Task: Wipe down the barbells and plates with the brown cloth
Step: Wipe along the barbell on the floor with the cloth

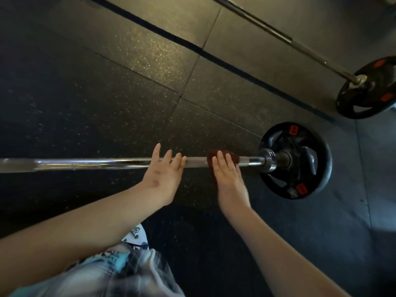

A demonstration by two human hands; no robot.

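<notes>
- Nearest the viewer, on the near side of the near barbell (96,162), a white shoe (137,232) stands on the dark rubber floor (128,82). The stance looks close enough to lean weight over the bar rather than reach for it.
- On that barbell's shaft, toward its middle, the left hand (164,179) lies with fingers straight and spread, fingertips on the steel, holding nothing. Its best use is probably to steady the shaft so that it does not roll under the wiping.
- Farther along the barbell toward its loaded end, the right hand (229,176) presses flat, fingers straight and side by side, on the brown cloth (211,157). The cloth is bunched over the shaft, close to the barbell's collar (267,160). Whether the thumb hooks under the bar cannot be told.
- A flat press likely cleans only the top of the steel. Wrapping the cloth round the shaft and twisting while sliding would reach the underside.
- At the barbell's loaded end, a black plate (308,155) with orange labels sits touching the floor. Its spokes and cut-outs will want the cloth pushed in with fingertips.
- Well beyond the barbell, a second barbell (278,32) and second plate (368,91) lie apart from both hands.
</notes>
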